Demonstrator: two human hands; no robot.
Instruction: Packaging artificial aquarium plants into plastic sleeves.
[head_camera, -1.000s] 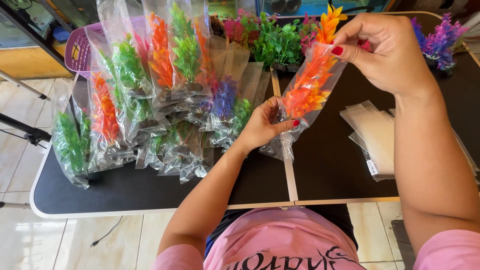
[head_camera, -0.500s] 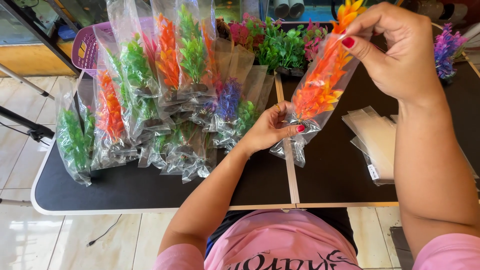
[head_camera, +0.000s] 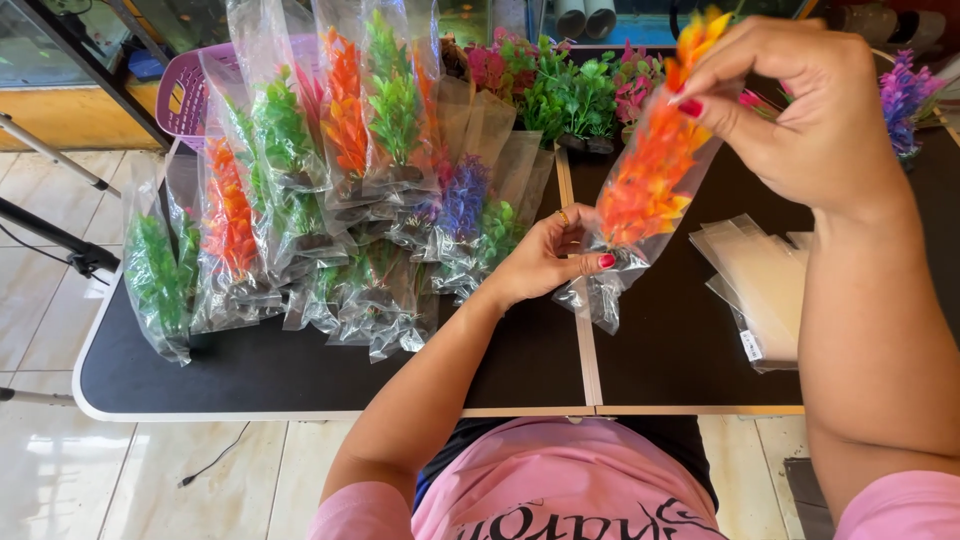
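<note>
Orange plant (head_camera: 645, 190), already in its clear bag (head_camera: 610, 290), hangs above the desk's (head_camera: 300, 370) middle seam; left hand (head_camera: 540, 262) pinches its base, right hand (head_camera: 800, 110) its top. Many bagged plants (head_camera: 330, 200) cover the left half, while loose plants (head_camera: 570, 95) wait at the far edge and empty bags (head_camera: 765, 290) near the right.

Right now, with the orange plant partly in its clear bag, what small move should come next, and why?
Probably ease the orange artificial plant further down into the clear plastic bag. Its tip, pinched by the right hand, seems to stick out above the bag's mouth, while the left hand grips the bag near the plant's base. The bagged plants on the black table sit fully inside theirs.
</note>
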